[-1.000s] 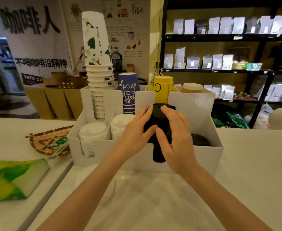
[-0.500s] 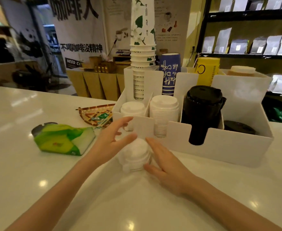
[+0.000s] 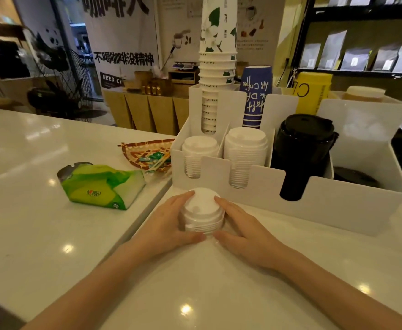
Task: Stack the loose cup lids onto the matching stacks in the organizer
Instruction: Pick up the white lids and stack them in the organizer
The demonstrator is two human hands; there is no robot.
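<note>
White counter [image 3: 219, 282] broad and bare in front of you; a seam runs down its left side, just beside your left wrist. White organizer [image 3: 338, 210] stands at the far edge, its slotted front wall facing you. Inside it, left to right: small white lid stack [image 3: 200, 146], larger white lid stack [image 3: 245, 141], tall black lid stack [image 3: 304, 144], and a low black lid [image 3: 354, 176] in the last bay. Step in hand, as I judge it: gathering the loose white lids [image 3: 202, 215], which sit as a short stack on the counter just before the organizer. Your left hand [image 3: 164, 227] and right hand [image 3: 245, 232] cup that stack from both sides, fingers curled narrow against its ribs. Next move calls for a lift straight up, clearing the front wall, then matching diameter; which white stack fits, I cannot tell. Open room lies behind and right; green tissue pack [image 3: 102, 186] and woven tray [image 3: 147, 153] crowd the left.
</note>
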